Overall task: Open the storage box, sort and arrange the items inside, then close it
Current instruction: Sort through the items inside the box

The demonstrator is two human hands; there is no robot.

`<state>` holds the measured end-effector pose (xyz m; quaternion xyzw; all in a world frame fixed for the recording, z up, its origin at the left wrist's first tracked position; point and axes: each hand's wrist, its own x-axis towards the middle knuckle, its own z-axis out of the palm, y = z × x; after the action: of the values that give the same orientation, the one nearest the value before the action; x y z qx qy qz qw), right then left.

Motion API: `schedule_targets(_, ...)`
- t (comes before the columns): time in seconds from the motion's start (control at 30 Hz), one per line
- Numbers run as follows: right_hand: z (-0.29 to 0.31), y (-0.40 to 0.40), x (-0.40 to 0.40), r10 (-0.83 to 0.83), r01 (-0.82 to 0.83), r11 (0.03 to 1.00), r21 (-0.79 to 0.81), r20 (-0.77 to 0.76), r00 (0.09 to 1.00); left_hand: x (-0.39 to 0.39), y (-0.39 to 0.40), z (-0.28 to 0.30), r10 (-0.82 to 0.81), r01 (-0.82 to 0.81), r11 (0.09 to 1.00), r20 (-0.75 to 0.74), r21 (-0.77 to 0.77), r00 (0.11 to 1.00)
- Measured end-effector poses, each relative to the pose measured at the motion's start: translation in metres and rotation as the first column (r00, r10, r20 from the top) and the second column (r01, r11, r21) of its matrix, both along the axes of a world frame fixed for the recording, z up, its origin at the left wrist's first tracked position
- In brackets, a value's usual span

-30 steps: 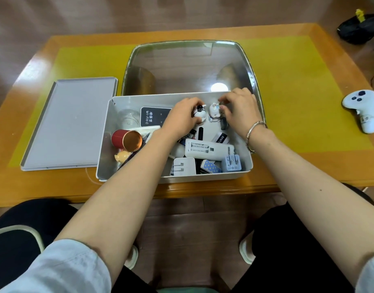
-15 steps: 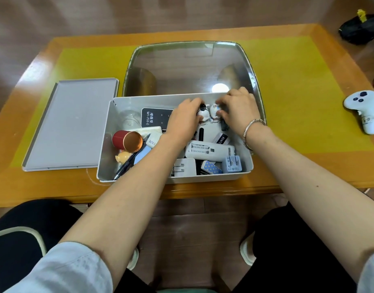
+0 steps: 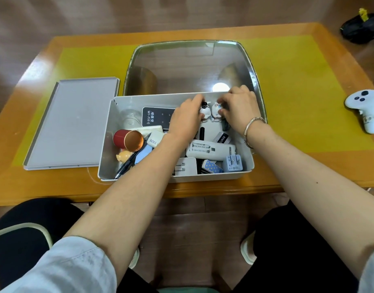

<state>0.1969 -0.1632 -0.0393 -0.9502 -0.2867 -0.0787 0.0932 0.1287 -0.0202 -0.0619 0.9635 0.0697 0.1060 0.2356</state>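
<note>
The open grey storage box (image 3: 110,132) stands at the table's near edge, its grey lid (image 3: 76,123) lying flat to its left. Both hands reach into the box's far right part. My left hand (image 3: 186,119) pinches a small white figurine with a black head (image 3: 205,109). My right hand (image 3: 239,111) pinches a white cat figurine (image 3: 216,111) beside it. The two figurines stand close together near the back wall. Loose in the box lie a black Wi-Fi device (image 3: 156,118), a red and copper tin (image 3: 128,139), a white power bank (image 3: 210,149) and white chargers (image 3: 185,166).
A large clear tray (image 3: 190,66) lies behind the box on the yellow mat (image 3: 298,85). A white controller (image 3: 365,108) rests at the right of the table. A black bag (image 3: 361,28) sits on the floor beyond the far right corner. My knees are under the near edge.
Both hands have stayed on the two figurines, shifting them slightly toward the box's back wall. Nothing else in the box has moved.
</note>
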Motion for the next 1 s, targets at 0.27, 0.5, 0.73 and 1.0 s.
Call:
schedule_targets(0.27, 0.006, -0.013, -0.001, 0.022, 0.030, 0.937, 0.348, -0.144, 0.989, -0.011, 0.011, 0.007, -0.026, 0.027, 0.998, 0.013, -0.048, 1.000)
schedule_targets(0.5, 0.006, -0.035, -0.003, -0.048, 0.133, 0.918, 0.373, -0.227, 0.973, -0.023, -0.004, 0.006, -0.274, 0.276, 0.961, -0.072, 0.014, 0.959)
schedule_targets(0.73, 0.000, -0.032, -0.005, -0.039, 0.124, 0.892, 0.434, -0.199, 0.979, -0.031, -0.004, -0.007, -0.362, 0.440, 0.874, -0.326, 0.209, 0.873)
schedule_targets(1.0, -0.007, -0.030, -0.008, -0.035, 0.112, 0.872, 0.477, -0.168, 0.985, -0.040, -0.001, 0.000, -0.326, 0.412, 0.887, -0.350, 0.209, 0.878)
